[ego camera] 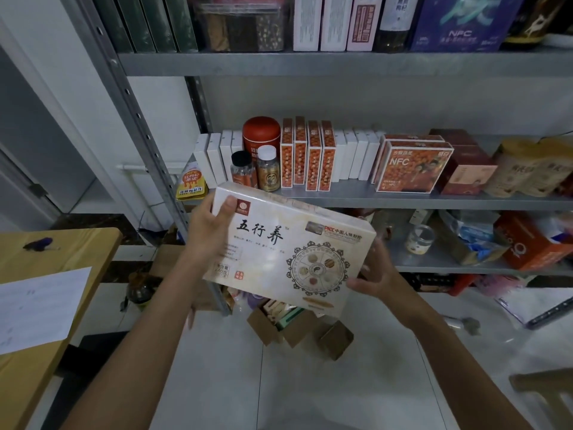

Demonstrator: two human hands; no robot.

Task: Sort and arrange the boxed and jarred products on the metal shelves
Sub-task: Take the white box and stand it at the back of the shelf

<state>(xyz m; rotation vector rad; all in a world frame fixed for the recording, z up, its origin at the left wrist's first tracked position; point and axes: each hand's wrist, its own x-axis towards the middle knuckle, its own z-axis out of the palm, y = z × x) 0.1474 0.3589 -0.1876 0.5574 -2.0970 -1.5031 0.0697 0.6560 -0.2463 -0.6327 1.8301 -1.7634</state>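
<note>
Fingers of left hand and right hand are curled round opposite ends of tilted cream box printed with black characters.

Cream box, black characters, ornate wheel motif; orange-dotted boxes; red canister; possibly maroon box.

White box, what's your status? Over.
Left hand grips top-left corner, right hand the lower right. White box tilted, off the shelf. Jars crowd shelf front ahead.
</note>
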